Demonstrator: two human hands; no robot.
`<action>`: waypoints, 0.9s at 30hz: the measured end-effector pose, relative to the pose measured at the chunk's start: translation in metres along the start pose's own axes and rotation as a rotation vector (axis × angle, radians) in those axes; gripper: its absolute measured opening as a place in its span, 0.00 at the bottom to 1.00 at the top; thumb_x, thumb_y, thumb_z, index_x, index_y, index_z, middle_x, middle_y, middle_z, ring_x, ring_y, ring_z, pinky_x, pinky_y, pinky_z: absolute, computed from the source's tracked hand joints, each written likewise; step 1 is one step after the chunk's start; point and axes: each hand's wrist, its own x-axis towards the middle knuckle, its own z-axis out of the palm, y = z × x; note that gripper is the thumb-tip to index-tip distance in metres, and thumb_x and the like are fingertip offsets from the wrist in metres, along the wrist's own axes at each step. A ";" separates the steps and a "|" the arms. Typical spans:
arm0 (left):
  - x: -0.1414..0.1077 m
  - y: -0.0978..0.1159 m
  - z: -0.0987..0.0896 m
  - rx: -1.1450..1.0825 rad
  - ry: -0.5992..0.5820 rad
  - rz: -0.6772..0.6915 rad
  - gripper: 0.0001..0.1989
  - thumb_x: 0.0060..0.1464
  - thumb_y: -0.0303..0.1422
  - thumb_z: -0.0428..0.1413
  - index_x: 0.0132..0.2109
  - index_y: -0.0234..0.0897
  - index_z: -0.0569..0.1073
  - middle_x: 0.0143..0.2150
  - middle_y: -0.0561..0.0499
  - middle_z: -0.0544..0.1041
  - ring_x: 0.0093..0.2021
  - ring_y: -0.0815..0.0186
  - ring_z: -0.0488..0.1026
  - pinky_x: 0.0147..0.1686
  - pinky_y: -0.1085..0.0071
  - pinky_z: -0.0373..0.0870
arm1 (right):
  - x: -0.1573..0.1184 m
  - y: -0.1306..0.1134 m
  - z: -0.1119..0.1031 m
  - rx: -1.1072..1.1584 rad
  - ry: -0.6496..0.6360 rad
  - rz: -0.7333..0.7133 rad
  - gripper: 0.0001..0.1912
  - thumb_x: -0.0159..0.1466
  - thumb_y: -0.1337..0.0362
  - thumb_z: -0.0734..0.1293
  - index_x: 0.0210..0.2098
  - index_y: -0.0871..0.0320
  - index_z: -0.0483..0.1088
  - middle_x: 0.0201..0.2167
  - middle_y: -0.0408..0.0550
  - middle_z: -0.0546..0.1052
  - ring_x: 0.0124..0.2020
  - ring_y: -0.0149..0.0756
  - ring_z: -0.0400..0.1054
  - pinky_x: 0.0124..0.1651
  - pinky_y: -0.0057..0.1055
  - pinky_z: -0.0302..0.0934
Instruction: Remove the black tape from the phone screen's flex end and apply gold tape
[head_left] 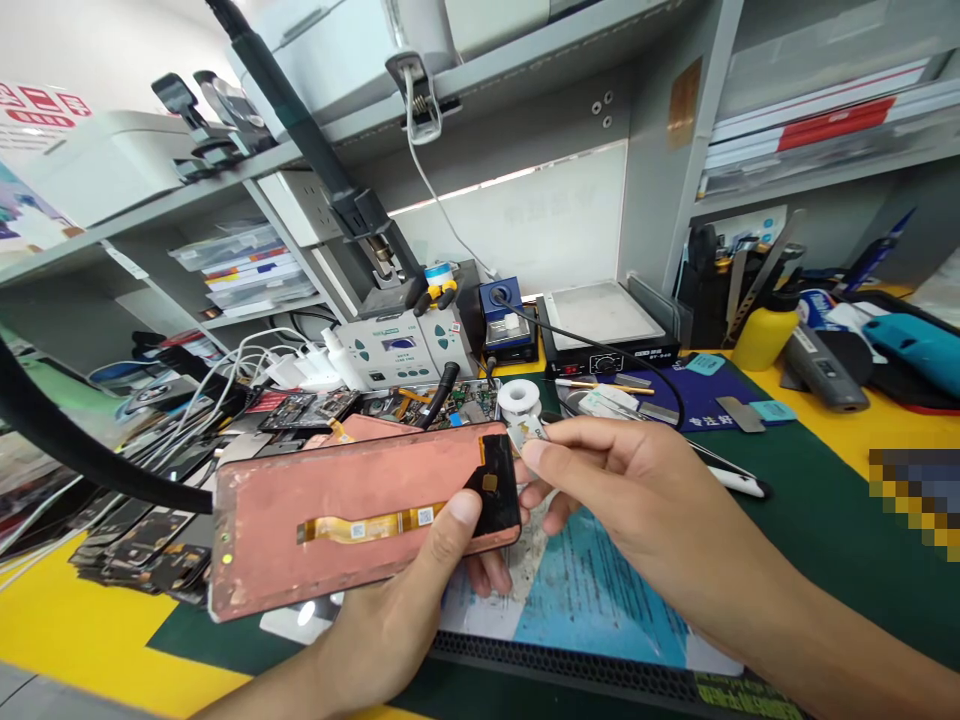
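Your left hand pinches the screen panel near its right end: thumb pressed flat on the pinkish back, fingers wrapped beneath, their tips showing past the lower edge. Panel sits left of centre in the frame, lifted over the tabletop, back face toward you.

Long axis: runs left to right across the frame, right end a little higher than the left. The gold flex cable lies roughly along that same axis, its right end just beside your thumb. Black strip fills the panel's right end.

Your right hand pinches a small pale piece between thumb and index finger; the other fingers curl loosely below. What the piece is, you cannot tell from here. It stands just off the panel's upper right corner, the white spool showing behind it.

Key relation: the panel lies to the left of your right hand, short black end facing those fingers. That end is near both hands; the far left end is well apart from the right. Whether the curled right fingers touch the panel's edge, you cannot tell. Blue sheet lies below the right hand.
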 end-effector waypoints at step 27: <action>0.001 -0.003 0.001 -0.010 0.033 0.046 0.27 0.70 0.46 0.42 0.32 0.40 0.79 0.31 0.52 0.81 0.34 0.65 0.78 0.39 0.70 0.74 | 0.000 0.001 -0.001 0.028 -0.046 -0.008 0.14 0.67 0.56 0.68 0.29 0.56 0.77 0.28 0.43 0.80 0.29 0.30 0.72 0.34 0.26 0.67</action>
